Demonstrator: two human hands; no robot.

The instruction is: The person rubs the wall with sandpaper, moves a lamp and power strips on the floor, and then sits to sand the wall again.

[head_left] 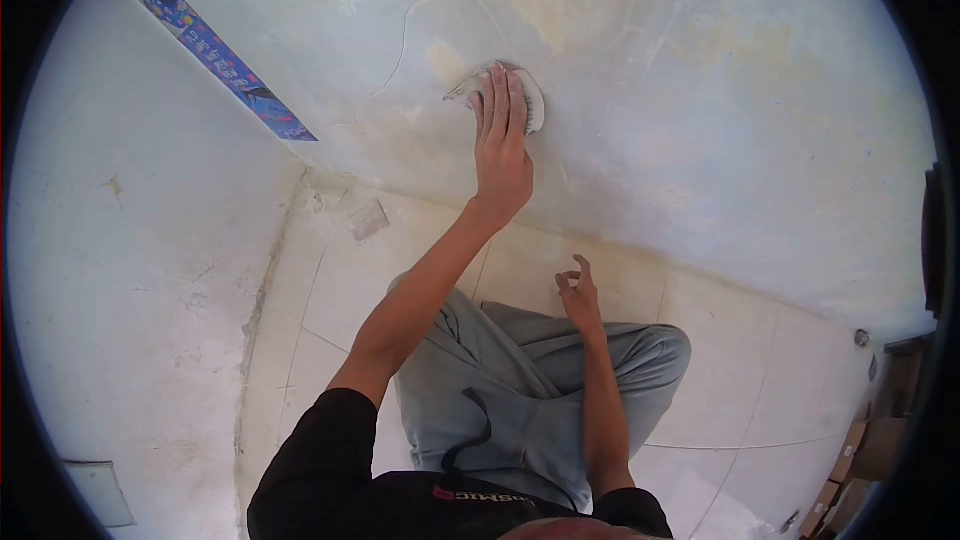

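Contact step in hand, judging by the pose: left hand [502, 115] has a white pad-like item [535, 100] flat against the pale, patchy wall [700, 120]. Item sits under and around the fingers, rounded edge showing on one side, pointed bit sticking out on the other; exact type unclear. Grip: fingers long, nearly straight, close together, laid over the item. Thumb not clearly visible, so can't tell if it pinches the item or the hand only presses it to the wall.

Right hand [580, 295] is off the wall, raised just past the crossed legs in grey trousers [480, 370]. Fingers partly curled, loose, nothing visible in them.

Next move, as a judgement: calls for even pressure through the flat fingers, item face level with the wall, wrist loose enough to follow the surface. Thin crack-like lines [403, 45] run near the item, so an edge could catch there if it tilts. Right hand looks free to steady the body or help.

Around: printed strip [215, 50] slanting down to near the wall corner, light tiled floor [720, 340] below, small pale square patch [369, 221] on it, boxes [822, 510] at far right.
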